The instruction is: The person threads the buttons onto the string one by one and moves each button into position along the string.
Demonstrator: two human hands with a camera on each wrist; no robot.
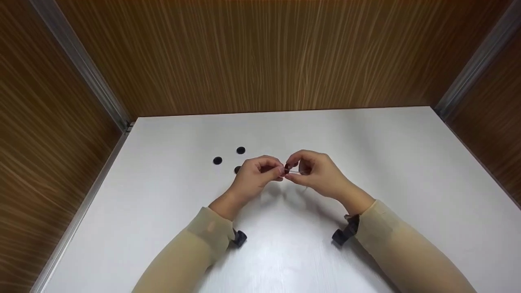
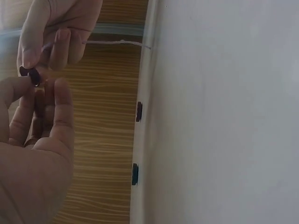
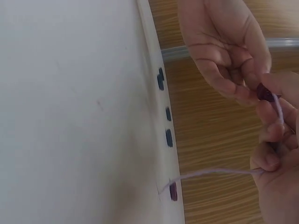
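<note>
Two hands, one small dark bead, one pale thread, held above a white worktop.

Left hand: grip narrow, fingertips pinching the small dark round bead. Right hand: grip pinching the thin pale thread, whose free end points left at the bead, just beside it; whether it has entered the hole cannot be told. Thread's long axis runs hand to hand; its tail trails down to the worktop. Black round discs lie left, nearer the left hand.

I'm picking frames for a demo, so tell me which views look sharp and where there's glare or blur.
Head view: sharp, soft glare on the table, faint shadows under the hands. Left wrist view: left hand close and blurred. Right wrist view: thread soft, buttons smeared.
</note>
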